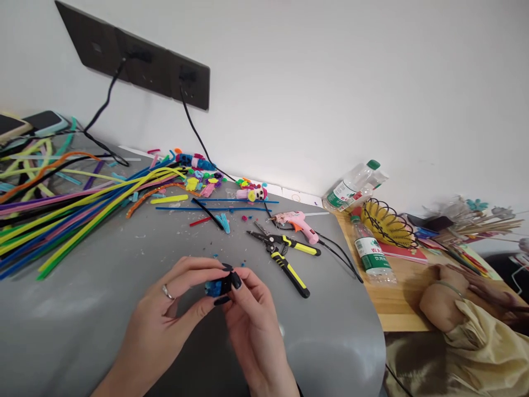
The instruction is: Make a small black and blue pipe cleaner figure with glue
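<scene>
Between my fingertips is a small blue and black fuzzy piece (pixel 214 288), which looks like shaped pipe cleaner. My left hand (pixel 177 317), with a ring on one finger, pinches its blue end. My right hand (pixel 255 314) grips the black end between thumb and fingers. Part of the piece is hidden behind my fingers. Beyond my right hand lie yellow and black pliers (pixel 285 256) with their handles apart. A pink glue gun (pixel 301 223) rests behind them. Small finished pipe-cleaner figures (pixel 254 194) lie near the wall.
A large bundle of colored pipe cleaners (pixel 95 198) covers the left side of the grey table (pixel 74 331). Cords run up to a black socket panel (pixel 140 60). To the right, a wooden table holds water bottles (pixel 372 256), a yellow basket (pixel 384 226) and another person's arm (pixel 444 303).
</scene>
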Tool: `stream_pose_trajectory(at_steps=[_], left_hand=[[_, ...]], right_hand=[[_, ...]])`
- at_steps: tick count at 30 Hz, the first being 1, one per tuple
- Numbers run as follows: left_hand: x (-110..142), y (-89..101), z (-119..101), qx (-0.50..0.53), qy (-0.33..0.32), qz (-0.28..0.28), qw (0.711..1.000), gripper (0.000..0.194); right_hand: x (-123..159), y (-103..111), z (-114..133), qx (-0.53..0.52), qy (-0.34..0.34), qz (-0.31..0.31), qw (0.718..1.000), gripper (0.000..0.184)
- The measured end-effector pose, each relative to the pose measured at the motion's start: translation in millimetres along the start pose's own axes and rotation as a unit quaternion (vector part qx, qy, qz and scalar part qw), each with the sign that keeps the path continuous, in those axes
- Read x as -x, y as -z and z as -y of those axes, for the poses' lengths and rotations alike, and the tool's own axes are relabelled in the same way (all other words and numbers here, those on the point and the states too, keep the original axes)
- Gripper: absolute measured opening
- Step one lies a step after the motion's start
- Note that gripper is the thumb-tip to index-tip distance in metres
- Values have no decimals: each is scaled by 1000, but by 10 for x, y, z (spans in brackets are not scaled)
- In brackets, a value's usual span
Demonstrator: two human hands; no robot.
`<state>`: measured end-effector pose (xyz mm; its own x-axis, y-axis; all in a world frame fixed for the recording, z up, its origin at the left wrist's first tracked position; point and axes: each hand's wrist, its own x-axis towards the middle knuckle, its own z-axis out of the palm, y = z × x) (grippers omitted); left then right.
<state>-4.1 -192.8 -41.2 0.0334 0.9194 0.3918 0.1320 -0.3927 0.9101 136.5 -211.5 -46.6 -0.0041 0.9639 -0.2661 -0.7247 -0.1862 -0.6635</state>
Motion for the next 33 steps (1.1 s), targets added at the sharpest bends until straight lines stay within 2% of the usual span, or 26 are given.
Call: stream_pose_trajectory(at_steps=[3, 5, 7, 8, 9, 10, 12, 14, 16, 18, 20, 22, 24, 26, 27, 30, 31, 33], left_hand=[[28, 15, 25, -6, 14, -16, 1000, 25], [28, 30, 38, -3, 37, -50, 998, 20], [4, 52, 51, 1, 76, -80, 994, 13], [-17, 66, 59, 3, 99, -95, 991, 15], [-43, 82, 69, 4, 122, -106, 987, 20], [-74, 97, 82, 5, 140, -112, 984, 25], [-144, 120, 116, 0, 164, -108, 980, 32], [-219, 121, 155, -24, 172, -73, 982, 36], [-289, 92, 198, -73, 178, -28, 981, 40], [-348, 33, 243, -122, 184, 12, 975, 42], [-394, -42, 293, -162, 181, 47, 969, 43], [-423, -111, 345, -190, 148, 64, 968, 42], [-437, -150, 389, -198, 105, 56, 973, 39], [-438, -143, 410, -185, 78, 20, 979, 35], [-436, -124, 409, -177, 74, -2, 981, 34], [-427, -34, 363, -145, 78, -55, 985, 28], [-422, -4, 340, -127, 90, -65, 986, 26], [-410, 42, 300, -79, 142, -84, 983, 27]], right_hand=[[35, -28, 38, 19, 8, 41, 999, 27], [62, -12, 89, 52, 34, 82, 995, 41], [80, 49, 188, 133, 91, 96, 982, 57], [81, 101, 262, 200, 136, 81, 967, 58], [76, 166, 350, 284, 191, 49, 938, 50], [65, 246, 448, 379, 251, 4, 891, 39], [25, 440, 644, 552, 316, -59, 769, 27], [-29, 650, 792, 670, 316, -73, 668, 31], [-82, 830, 861, 756, 294, -77, 580, 23], [-126, 949, 866, 804, 276, -79, 521, 14], [-160, 1004, 852, 825, 270, -74, 492, 14], [-178, 1014, 864, 831, 267, -69, 483, 14], [-168, 999, 930, 833, 265, -74, 481, 14], [-112, 961, 1060, 824, 258, -78, 498, 14], [-66, 931, 1148, 812, 249, -75, 522, 15], [103, 793, 1463, 748, 196, -37, 633, 15], [145, 736, 1575, 724, 187, -32, 663, 17], [153, 624, 1788, 692, 197, -45, 693, 23]])
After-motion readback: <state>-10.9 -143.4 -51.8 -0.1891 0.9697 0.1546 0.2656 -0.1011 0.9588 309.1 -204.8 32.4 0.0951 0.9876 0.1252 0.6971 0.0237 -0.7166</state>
